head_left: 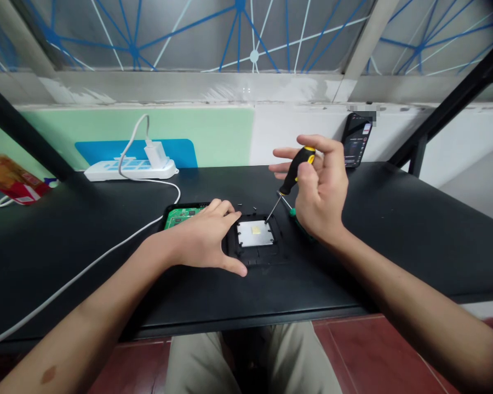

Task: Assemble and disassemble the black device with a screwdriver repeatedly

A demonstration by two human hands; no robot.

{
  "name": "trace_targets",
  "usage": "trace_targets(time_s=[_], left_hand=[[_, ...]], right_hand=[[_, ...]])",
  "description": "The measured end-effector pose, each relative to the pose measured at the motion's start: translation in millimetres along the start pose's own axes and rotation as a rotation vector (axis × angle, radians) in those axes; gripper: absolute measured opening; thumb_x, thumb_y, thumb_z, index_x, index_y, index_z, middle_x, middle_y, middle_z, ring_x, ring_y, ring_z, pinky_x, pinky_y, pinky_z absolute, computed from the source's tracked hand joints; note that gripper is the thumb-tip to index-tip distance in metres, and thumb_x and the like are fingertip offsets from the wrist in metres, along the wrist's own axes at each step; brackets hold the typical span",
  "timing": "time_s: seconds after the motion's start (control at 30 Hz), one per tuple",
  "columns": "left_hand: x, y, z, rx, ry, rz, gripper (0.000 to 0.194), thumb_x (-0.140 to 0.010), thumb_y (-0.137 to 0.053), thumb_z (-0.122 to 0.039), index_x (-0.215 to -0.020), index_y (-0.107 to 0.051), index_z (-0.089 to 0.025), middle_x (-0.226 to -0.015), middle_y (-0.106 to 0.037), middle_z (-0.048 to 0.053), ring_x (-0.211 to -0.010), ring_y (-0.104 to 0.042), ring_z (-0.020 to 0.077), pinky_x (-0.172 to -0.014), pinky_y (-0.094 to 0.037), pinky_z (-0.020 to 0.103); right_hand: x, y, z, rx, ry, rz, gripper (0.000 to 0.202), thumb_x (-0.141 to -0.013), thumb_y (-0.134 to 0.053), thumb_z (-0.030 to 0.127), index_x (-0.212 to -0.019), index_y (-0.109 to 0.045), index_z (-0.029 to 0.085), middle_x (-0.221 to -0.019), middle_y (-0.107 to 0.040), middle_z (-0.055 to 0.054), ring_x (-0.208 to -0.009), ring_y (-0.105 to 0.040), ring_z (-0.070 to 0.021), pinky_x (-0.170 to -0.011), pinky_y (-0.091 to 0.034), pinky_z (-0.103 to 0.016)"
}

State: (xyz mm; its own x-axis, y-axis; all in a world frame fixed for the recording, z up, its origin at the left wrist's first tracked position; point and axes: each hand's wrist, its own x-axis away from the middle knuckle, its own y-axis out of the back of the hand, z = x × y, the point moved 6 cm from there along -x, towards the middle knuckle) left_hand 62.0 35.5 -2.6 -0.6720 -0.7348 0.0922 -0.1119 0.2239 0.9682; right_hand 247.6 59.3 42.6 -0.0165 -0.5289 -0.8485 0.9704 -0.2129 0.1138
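A black plastic cover (254, 256) lies on the table, with a silver metal plate (246, 235) and a small yellowish pad (256, 230) in its middle. My left hand (205, 232) spans the cover's left side, thumb at the near edge and index finger at the far edge, holding it down. In my right hand (322, 189) is a screwdriver (297, 171) with a black and yellow handle, tilted, its tip at the plate's far right corner. Beneath that hand lies a green-handled tool (293, 212), partly hidden. Behind my left hand shows a green circuit board (183, 215) in a black housing.
Two small dark screws (254, 208) lie beyond the cover. A white power strip (127, 169) holds a charger (156, 154) with a white cable (94, 264) crossing the left side. A phone (356, 141) leans on the wall; a snack packet (14, 178) sits far left.
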Motion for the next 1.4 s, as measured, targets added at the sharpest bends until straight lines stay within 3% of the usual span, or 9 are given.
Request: trace_targets(time_s=[0.17,0.27,0.43,0.6,0.7,1.07,1.2,1.3,1.4], left_hand=[[0.4,-0.1,0.0,-0.002,0.004,0.006,0.110,-0.071,-0.068,-0.078,-0.152,-0.041,-0.008,-0.138,-0.050,0.019,-0.131,-0.041,0.0371,-0.111,-0.039,0.043],[0.4,-0.1,0.0,-0.004,0.003,0.004,0.110,-0.071,-0.067,-0.080,-0.151,-0.041,-0.009,-0.138,-0.049,0.019,-0.131,-0.041,0.0372,-0.111,-0.039,0.045],[0.2,-0.5,0.0,-0.005,-0.009,-0.007,0.107,-0.071,-0.067,-0.080,-0.151,-0.043,-0.013,-0.137,-0.050,0.017,-0.129,-0.042,0.0369,-0.110,-0.039,0.045],[1.1,-1.1,1.7,-0.011,-0.002,0.004,0.110,-0.071,-0.068,-0.079,-0.151,-0.041,-0.008,-0.138,-0.049,0.018,-0.130,-0.042,0.0350,-0.112,-0.038,0.042],[1.1,-1.0,2.3,-0.010,0.002,0.006,0.113,-0.071,-0.069,-0.079,-0.152,-0.040,-0.006,-0.138,-0.049,0.019,-0.130,-0.041,0.0348,-0.112,-0.038,0.041],[0.6,-0.8,0.9,-0.001,-0.004,-0.010,0.111,-0.071,-0.069,-0.078,-0.151,-0.042,-0.006,-0.137,-0.050,0.019,-0.130,-0.042,0.0365,-0.111,-0.039,0.045],[0.2,-0.5,0.5,-0.007,-0.005,-0.006,0.109,-0.072,-0.069,-0.077,-0.151,-0.042,-0.007,-0.137,-0.050,0.019,-0.130,-0.042,0.0358,-0.111,-0.039,0.044],[-0.2,-0.7,0.9,-0.004,-0.002,-0.003,0.110,-0.071,-0.069,-0.078,-0.152,-0.041,-0.008,-0.138,-0.049,0.018,-0.131,-0.041,0.0360,-0.111,-0.039,0.045],[-0.4,-1.3,1.7,-0.002,-0.001,-0.001,0.112,-0.071,-0.069,-0.079,-0.151,-0.041,-0.007,-0.138,-0.049,0.019,-0.130,-0.042,0.0353,-0.112,-0.039,0.043]], right_hand=[[-0.1,-0.2,0.6,-0.005,-0.008,0.013,0.025,-0.103,-0.044,0.040,-0.125,-0.054,0.033,-0.122,-0.070,-0.002,-0.090,-0.074,-0.0181,-0.076,-0.064,-0.041],[-0.9,0.5,-1.7,0.039,0.018,-0.015,0.028,-0.098,-0.056,0.044,-0.124,-0.057,0.032,-0.120,-0.064,-0.003,-0.083,-0.071,-0.0155,-0.069,-0.065,-0.037],[-1.0,3.3,-4.5,0.109,0.049,-0.059,0.041,-0.085,-0.074,0.043,-0.122,-0.061,0.033,-0.117,-0.062,-0.004,-0.088,-0.067,-0.0173,-0.066,-0.065,-0.033],[-0.6,0.1,-0.1,0.058,0.006,-0.003,0.033,-0.102,-0.047,0.043,-0.134,-0.052,0.035,-0.116,-0.070,-0.002,-0.087,-0.073,-0.0168,-0.073,-0.066,-0.036],[0.3,-0.2,2.2,0.026,-0.024,0.003,0.032,-0.105,-0.039,0.041,-0.132,-0.054,0.035,-0.124,-0.071,-0.001,-0.092,-0.075,-0.0184,-0.079,-0.067,-0.041],[-0.8,1.4,-1.1,0.169,0.020,0.013,0.036,-0.096,-0.057,0.048,-0.130,-0.057,0.036,-0.128,-0.055,-0.005,-0.103,-0.068,-0.0216,-0.074,-0.068,-0.040],[-1.2,0.1,3.1,0.185,0.064,0.012,0.040,-0.091,-0.067,0.042,-0.129,-0.058,0.034,-0.127,-0.060,-0.005,-0.110,-0.066,-0.0257,-0.076,-0.068,-0.043],[0.0,-3.5,4.0,0.119,0.011,0.051,0.041,-0.097,-0.059,0.038,-0.137,-0.049,0.035,-0.121,-0.068,-0.004,-0.105,-0.070,-0.0232,-0.077,-0.067,-0.044],[1.2,-4.0,2.9,0.028,-0.034,0.062,0.034,-0.102,-0.047,0.042,-0.136,-0.046,0.037,-0.125,-0.069,-0.003,-0.098,-0.073,-0.0200,-0.077,-0.067,-0.043]])
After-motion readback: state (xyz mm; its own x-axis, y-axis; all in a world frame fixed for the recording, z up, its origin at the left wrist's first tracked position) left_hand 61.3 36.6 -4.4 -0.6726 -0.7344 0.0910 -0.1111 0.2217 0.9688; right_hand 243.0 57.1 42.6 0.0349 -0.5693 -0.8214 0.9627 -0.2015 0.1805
